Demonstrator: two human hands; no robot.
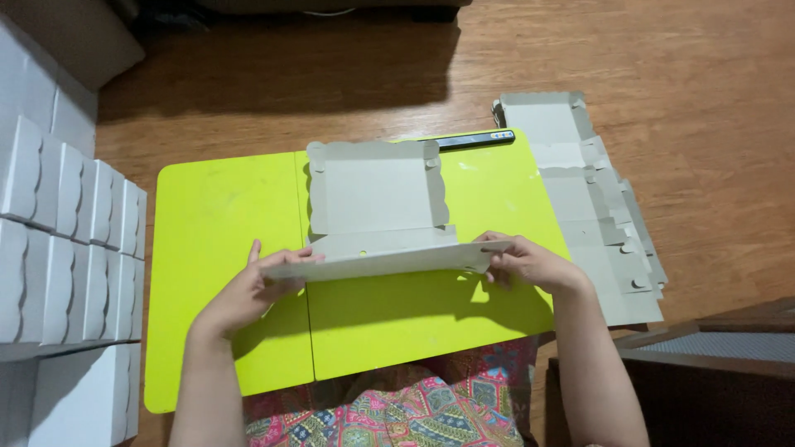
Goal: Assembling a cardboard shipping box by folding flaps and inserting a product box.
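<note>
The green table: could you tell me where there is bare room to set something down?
The green table is bare left of the cardboard box blank, and along its near edge. The middle is crowded: left hand and right hand grip the blank's raised flap. Flat blanks overlap the right edge.

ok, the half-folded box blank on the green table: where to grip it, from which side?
Probably grip the box blank by the two ends of its raised near flap, coming from the table's near edge. That flap stands up as a long strip, with both ends free. The left hand and right hand already pinch it there.
</note>
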